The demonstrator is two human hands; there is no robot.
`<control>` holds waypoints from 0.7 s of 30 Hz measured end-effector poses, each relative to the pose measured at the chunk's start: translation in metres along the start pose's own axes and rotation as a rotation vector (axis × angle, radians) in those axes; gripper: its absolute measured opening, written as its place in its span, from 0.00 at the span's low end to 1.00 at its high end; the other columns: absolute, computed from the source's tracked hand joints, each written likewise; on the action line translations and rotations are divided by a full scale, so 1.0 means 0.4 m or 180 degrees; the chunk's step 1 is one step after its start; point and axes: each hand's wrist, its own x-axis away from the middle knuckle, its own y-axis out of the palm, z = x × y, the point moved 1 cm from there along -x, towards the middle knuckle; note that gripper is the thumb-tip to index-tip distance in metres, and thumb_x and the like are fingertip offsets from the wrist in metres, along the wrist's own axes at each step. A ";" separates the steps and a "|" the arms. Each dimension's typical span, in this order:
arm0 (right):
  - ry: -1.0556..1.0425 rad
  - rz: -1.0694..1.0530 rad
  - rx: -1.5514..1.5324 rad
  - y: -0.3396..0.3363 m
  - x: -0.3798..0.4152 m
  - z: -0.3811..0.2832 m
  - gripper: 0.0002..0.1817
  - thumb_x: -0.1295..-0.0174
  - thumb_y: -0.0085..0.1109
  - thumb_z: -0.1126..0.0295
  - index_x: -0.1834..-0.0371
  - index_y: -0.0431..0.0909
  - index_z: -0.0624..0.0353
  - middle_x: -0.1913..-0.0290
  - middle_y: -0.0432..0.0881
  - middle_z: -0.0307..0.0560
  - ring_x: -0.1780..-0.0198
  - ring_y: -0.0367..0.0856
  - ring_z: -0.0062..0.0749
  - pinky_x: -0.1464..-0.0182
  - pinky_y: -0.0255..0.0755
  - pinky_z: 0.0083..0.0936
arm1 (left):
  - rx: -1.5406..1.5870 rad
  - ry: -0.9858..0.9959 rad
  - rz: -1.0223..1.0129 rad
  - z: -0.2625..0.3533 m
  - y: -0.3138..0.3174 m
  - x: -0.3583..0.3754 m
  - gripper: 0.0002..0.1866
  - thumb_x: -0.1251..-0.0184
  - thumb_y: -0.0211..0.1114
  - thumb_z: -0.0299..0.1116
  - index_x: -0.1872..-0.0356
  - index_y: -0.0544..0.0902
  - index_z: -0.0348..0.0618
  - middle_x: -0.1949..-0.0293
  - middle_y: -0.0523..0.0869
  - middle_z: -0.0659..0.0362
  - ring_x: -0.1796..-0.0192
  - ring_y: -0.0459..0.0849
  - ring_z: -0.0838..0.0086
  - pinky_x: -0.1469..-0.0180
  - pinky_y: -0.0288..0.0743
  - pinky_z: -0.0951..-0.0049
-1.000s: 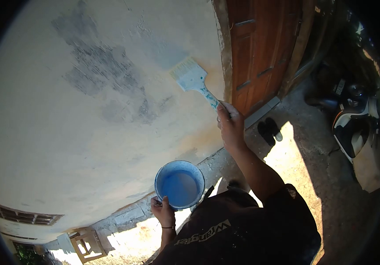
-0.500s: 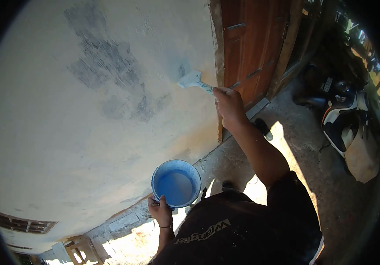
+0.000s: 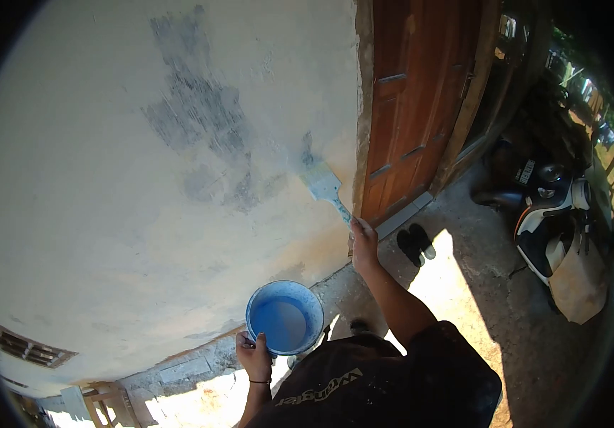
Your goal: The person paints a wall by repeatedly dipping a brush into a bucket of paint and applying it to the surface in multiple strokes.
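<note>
My right hand (image 3: 365,242) is closed round the handle of a wide paintbrush (image 3: 324,184). The brush, pale with bluish-green stains, lies with its bristles against the wall (image 3: 107,235), just below a small dark patch. My left hand (image 3: 255,357) grips the near rim of a blue bucket (image 3: 285,317), thumb over the edge. Pale liquid sits in the bucket, which is held near the foot of the wall in front of my body. Larger grey, streaky patches (image 3: 203,107) mark the wall left of the brush.
A brown wooden door (image 3: 417,93) stands right of the wall. Dark shoes (image 3: 412,244) lie on the concrete floor near its sill. A motorcycle (image 3: 549,207) is parked at the right. A slatted vent (image 3: 25,339) and a wooden stool (image 3: 107,406) are at lower left.
My right hand has moved down with the brush, whose bristles are now lower on the wall and point upward. The left hand still holds the bucket, and the view has shifted slightly.
</note>
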 end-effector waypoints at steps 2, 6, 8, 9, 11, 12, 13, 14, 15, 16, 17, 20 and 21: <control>0.0083 0.0149 -0.0121 -0.013 0.015 0.010 0.11 0.36 0.50 0.65 0.60 0.74 0.63 0.80 0.62 0.28 0.82 0.57 0.09 0.82 0.50 0.12 | 0.0101 -0.0121 0.0103 0.017 0.013 0.008 0.08 0.43 0.60 0.24 0.73 0.68 0.41 0.79 0.74 0.64 0.78 0.68 0.85 0.75 0.63 0.83; 0.0171 0.0255 0.0675 0.091 0.006 -0.178 0.11 0.36 0.50 0.67 0.65 0.74 0.65 0.83 0.61 0.29 0.86 0.54 0.10 0.86 0.47 0.14 | -0.0036 0.0276 0.0074 -0.043 0.021 -0.004 0.09 0.42 0.58 0.24 0.74 0.65 0.41 0.81 0.72 0.61 0.86 0.69 0.82 0.88 0.62 0.81; 0.0253 0.0038 0.0607 0.154 0.004 -0.288 0.10 0.37 0.50 0.68 0.66 0.73 0.65 0.83 0.61 0.29 0.87 0.53 0.11 0.86 0.46 0.14 | -0.0182 0.0445 -0.0024 -0.040 0.044 -0.006 0.09 0.42 0.58 0.24 0.74 0.65 0.42 0.81 0.72 0.61 0.85 0.68 0.83 0.87 0.61 0.82; 0.0256 0.0051 0.0611 0.168 0.010 -0.328 0.10 0.37 0.50 0.68 0.66 0.73 0.65 0.83 0.61 0.29 0.87 0.53 0.11 0.86 0.46 0.14 | -0.0149 0.0384 -0.0015 -0.027 0.060 0.003 0.08 0.42 0.58 0.24 0.74 0.66 0.41 0.81 0.73 0.62 0.85 0.67 0.84 0.86 0.60 0.82; 0.0035 -0.0318 0.0429 0.188 0.022 -0.396 0.09 0.37 0.50 0.67 0.66 0.72 0.64 0.83 0.60 0.29 0.87 0.53 0.11 0.86 0.47 0.14 | -0.0068 0.0379 -0.0051 -0.038 0.086 0.001 0.07 0.42 0.58 0.23 0.73 0.67 0.41 0.81 0.72 0.62 0.85 0.67 0.84 0.86 0.60 0.82; 0.0032 -0.0347 0.0454 0.180 0.035 -0.420 0.09 0.37 0.50 0.67 0.66 0.72 0.64 0.83 0.60 0.29 0.87 0.53 0.11 0.86 0.47 0.14 | 0.0012 0.0383 -0.0076 -0.042 0.101 0.001 0.07 0.42 0.58 0.23 0.72 0.68 0.40 0.81 0.72 0.63 0.85 0.67 0.83 0.86 0.61 0.83; -0.0052 -0.0560 0.0201 0.160 0.054 -0.441 0.10 0.36 0.50 0.66 0.70 0.71 0.62 0.84 0.61 0.30 0.86 0.55 0.11 0.84 0.49 0.14 | 0.0051 0.0381 -0.0041 -0.030 0.119 0.006 0.07 0.42 0.58 0.23 0.72 0.68 0.40 0.81 0.72 0.63 0.85 0.67 0.83 0.86 0.61 0.83; -0.0126 -0.0787 -0.0046 0.139 0.069 -0.458 0.12 0.36 0.49 0.65 0.74 0.70 0.61 0.84 0.63 0.30 0.86 0.57 0.12 0.83 0.52 0.15 | 0.0031 0.0344 -0.0096 -0.010 0.139 0.015 0.06 0.42 0.58 0.23 0.72 0.68 0.40 0.81 0.72 0.63 0.84 0.67 0.84 0.84 0.61 0.83; -0.0130 -0.0778 -0.0137 0.113 0.082 -0.471 0.10 0.37 0.50 0.66 0.69 0.72 0.63 0.84 0.63 0.30 0.86 0.57 0.12 0.84 0.51 0.13 | 0.0024 0.0300 -0.0135 0.008 0.162 0.026 0.06 0.42 0.58 0.23 0.71 0.69 0.39 0.80 0.72 0.64 0.83 0.67 0.85 0.82 0.61 0.84; -0.0120 -0.0779 -0.0219 0.083 0.093 -0.484 0.10 0.37 0.51 0.67 0.64 0.73 0.64 0.84 0.63 0.31 0.86 0.56 0.12 0.84 0.51 0.12 | 0.0089 0.0279 -0.0056 0.020 0.181 0.034 0.06 0.42 0.58 0.23 0.71 0.69 0.39 0.80 0.72 0.64 0.83 0.67 0.85 0.82 0.61 0.84; -0.0152 -0.0735 -0.0068 0.056 0.102 -0.501 0.11 0.37 0.51 0.68 0.61 0.73 0.67 0.84 0.64 0.31 0.86 0.57 0.12 0.84 0.51 0.13 | 0.0103 0.0324 -0.0038 0.031 0.195 0.040 0.07 0.43 0.61 0.23 0.68 0.70 0.38 0.81 0.73 0.65 0.82 0.67 0.86 0.82 0.60 0.84; -0.0421 -0.0734 0.0428 -0.018 0.103 -0.558 0.15 0.39 0.52 0.70 0.55 0.73 0.72 0.84 0.68 0.35 0.86 0.61 0.14 0.85 0.54 0.13 | 0.0174 0.0303 0.0047 0.080 0.237 0.065 0.08 0.44 0.62 0.23 0.66 0.71 0.37 0.82 0.74 0.64 0.84 0.68 0.87 0.83 0.59 0.85; -0.0384 -0.0834 0.0472 -0.034 0.099 -0.582 0.15 0.39 0.52 0.70 0.55 0.73 0.72 0.84 0.68 0.35 0.86 0.61 0.14 0.85 0.54 0.13 | 0.0370 0.0368 0.0034 0.076 0.249 0.060 0.08 0.44 0.61 0.23 0.66 0.70 0.37 0.82 0.73 0.64 0.84 0.68 0.87 0.84 0.59 0.85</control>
